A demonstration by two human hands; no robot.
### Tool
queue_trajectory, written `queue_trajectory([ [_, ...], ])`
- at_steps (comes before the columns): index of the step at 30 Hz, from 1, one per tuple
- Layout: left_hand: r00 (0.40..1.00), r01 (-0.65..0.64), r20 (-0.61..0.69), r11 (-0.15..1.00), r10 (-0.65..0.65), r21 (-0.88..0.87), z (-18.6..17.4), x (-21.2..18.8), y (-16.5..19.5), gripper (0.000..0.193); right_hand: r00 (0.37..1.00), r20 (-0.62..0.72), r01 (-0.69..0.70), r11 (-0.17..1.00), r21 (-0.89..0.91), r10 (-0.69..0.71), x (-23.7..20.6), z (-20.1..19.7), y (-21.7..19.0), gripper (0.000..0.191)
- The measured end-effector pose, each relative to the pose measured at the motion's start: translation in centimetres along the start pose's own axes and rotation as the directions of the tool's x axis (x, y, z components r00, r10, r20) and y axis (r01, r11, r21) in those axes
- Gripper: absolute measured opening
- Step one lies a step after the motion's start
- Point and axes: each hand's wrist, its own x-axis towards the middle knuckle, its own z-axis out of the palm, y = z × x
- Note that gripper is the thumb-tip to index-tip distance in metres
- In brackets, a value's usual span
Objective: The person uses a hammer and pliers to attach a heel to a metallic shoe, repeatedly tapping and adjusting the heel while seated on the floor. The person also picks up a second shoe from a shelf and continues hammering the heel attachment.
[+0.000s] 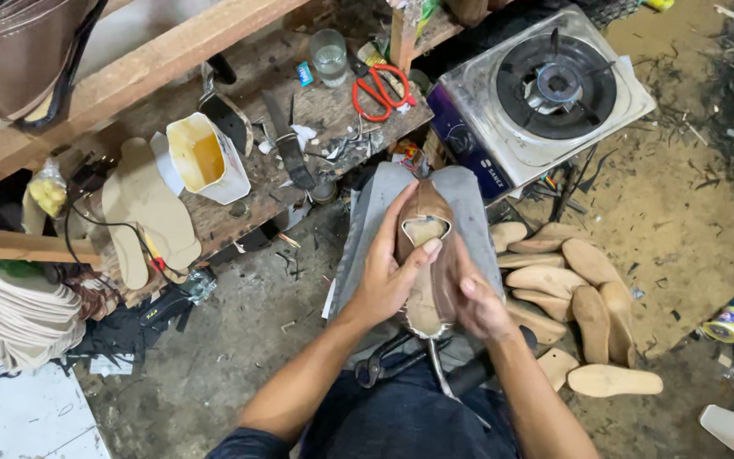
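A brown leather shoe upper (425, 223) stretched over a last stands on a metal stand above my lap. My left hand (388, 270) wraps its left side, thumb on the pale insole at the opening. Against the right side my right hand (479, 304) presses, fingers closed on the leather edge. Under the shoe stands a grey stone slab (369, 223). Black pincers (384, 364) lie on my lap below the shoe.
A pile of wooden lasts (571, 293) lies right of me. A single-burner gas stove (545, 93) sits at the back right. The wooden bench (248, 170) holds a glue can (201, 157), red scissors (380, 92), a glass (330, 56) and insoles (150, 212).
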Motion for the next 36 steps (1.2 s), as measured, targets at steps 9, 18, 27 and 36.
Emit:
queue_trajectory([
  [9, 0.993, -0.054, 0.118, 0.957, 0.021, 0.284, -3.1, 0.2, -3.9, 0.056, 0.995, -0.091, 0.007, 0.922, 0.388, 0.030, 0.4, -4.8, -5.9, 0.086],
  [18, 0.986, -0.102, -0.089, 0.929, 0.143, 0.355, -5.1, -3.8, -9.7, 0.023, 0.786, -0.617, -0.412, 0.718, -0.562, -0.032, 14.9, -17.3, -21.5, 0.066],
  [27, 0.980, -0.107, -0.115, 0.913, 0.165, 0.395, -5.6, -3.5, -9.4, 0.022, 0.883, -0.297, -0.468, -0.719, -0.514, -0.363, 17.5, -17.3, -24.5, 0.096],
  [36, 0.975, -0.131, -0.113, 0.904, 0.192, 0.406, -5.7, -3.8, -8.8, 0.022, 0.643, -0.737, -0.693, 0.249, -0.676, -0.211, 19.3, -16.2, -24.3, 0.095],
])
